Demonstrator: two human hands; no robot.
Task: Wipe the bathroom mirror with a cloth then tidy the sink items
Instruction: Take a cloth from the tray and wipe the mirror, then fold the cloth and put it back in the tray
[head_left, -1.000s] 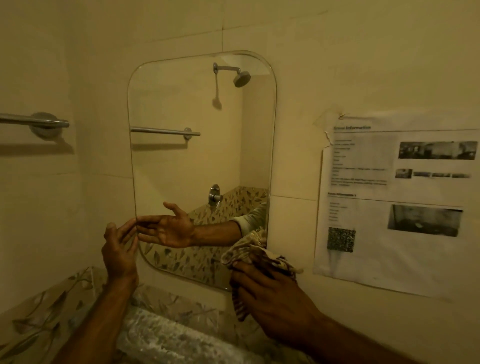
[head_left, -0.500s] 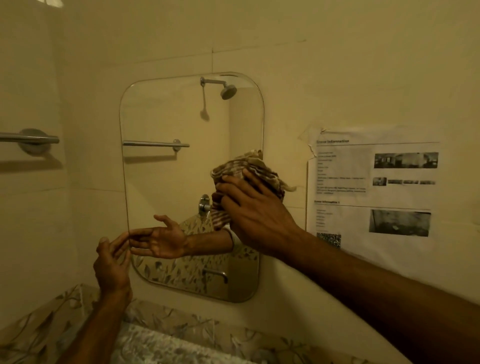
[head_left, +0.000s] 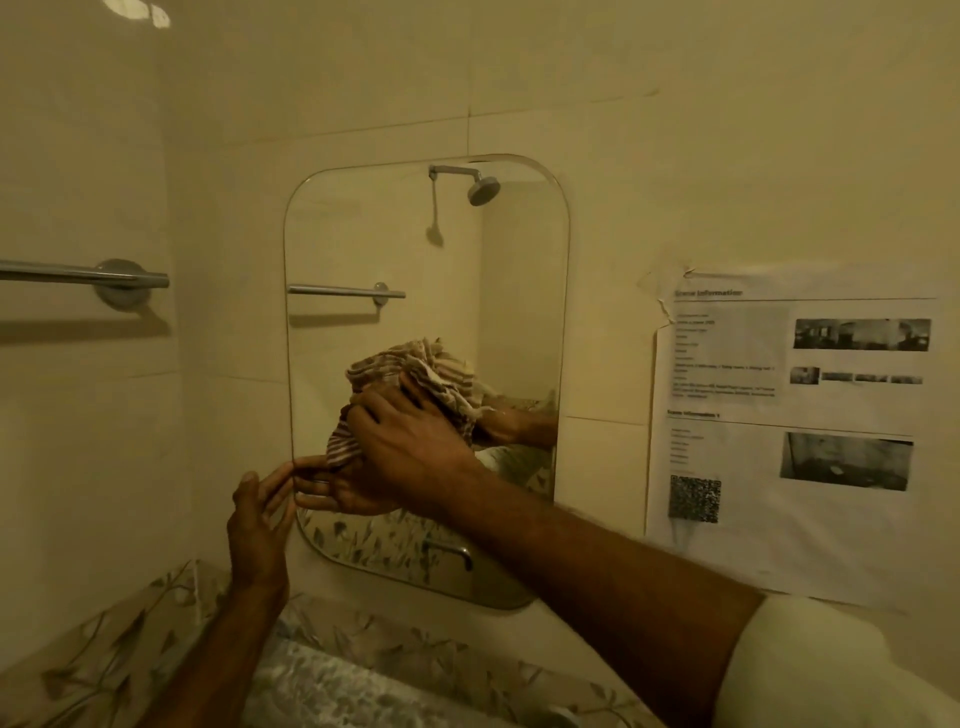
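A rounded rectangular mirror (head_left: 405, 249) hangs on the cream tiled wall. My right hand (head_left: 410, 441) presses a crumpled brown-and-cream striped cloth (head_left: 415, 371) flat against the middle of the glass. My left hand (head_left: 260, 525) rests with fingers spread on the mirror's lower left edge, holding nothing. Both hands are reflected in the glass. No loose sink items are in view.
A chrome towel bar (head_left: 88, 275) sticks out of the left wall. A printed paper sheet (head_left: 795, 431) is taped to the wall right of the mirror. Leaf-patterned border tiles (head_left: 119, 634) and a mottled sink surround (head_left: 322, 686) lie below. The mirror reflects a shower head (head_left: 480, 189).
My right hand carried the cloth from the mirror's lower right corner up its right side, then left to the middle. My left hand stayed at the lower left edge. The view tilted upward.
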